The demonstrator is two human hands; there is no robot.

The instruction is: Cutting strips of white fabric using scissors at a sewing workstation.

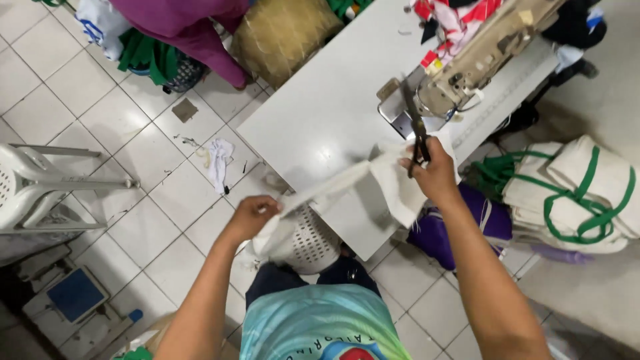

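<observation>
My right hand (432,172) grips a pair of dark scissors (415,120) with the blades pointing up toward the sewing machine (475,63), and it also touches one end of a piece of white cloth (393,183). My left hand (253,215) is closed on the other end of the same cloth, pulled out to the left past the table edge. The cloth stretches between both hands above the grey table (327,107).
A white perforated basket (310,241) sits under the cloth by my knees. Bundles of white bags with green straps (577,193) lie to the right, purple fabric (437,233) below the table. A white plastic chair (33,190) stands at left; a cloth scrap (219,163) lies on the tiles.
</observation>
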